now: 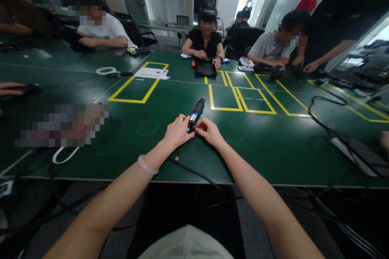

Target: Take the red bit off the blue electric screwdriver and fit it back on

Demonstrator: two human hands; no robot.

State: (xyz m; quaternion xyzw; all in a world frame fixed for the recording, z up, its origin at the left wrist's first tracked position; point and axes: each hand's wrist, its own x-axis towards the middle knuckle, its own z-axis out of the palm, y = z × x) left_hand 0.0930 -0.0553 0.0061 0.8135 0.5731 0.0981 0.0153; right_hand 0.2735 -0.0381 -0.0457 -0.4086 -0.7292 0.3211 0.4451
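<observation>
A slim black, blue and silver stick-shaped device (196, 113) with a red bit at its near end lies on the green table (152, 101), pointing away from me. My left hand (178, 131), with a pale bangle on its wrist, is closed round the device's near end. My right hand (208, 130) pinches the same end from the right, fingers pressed at the red part. A thin black cable (194, 172) runs from under my left wrist toward the table's near edge.
Yellow tape rectangles (138, 85) mark the table. Several other people sit around it; the one opposite handles a black tray (206, 68). A white ring (106, 71) and papers lie at left, cables (322, 121) and a dark flat device (358, 153) at right.
</observation>
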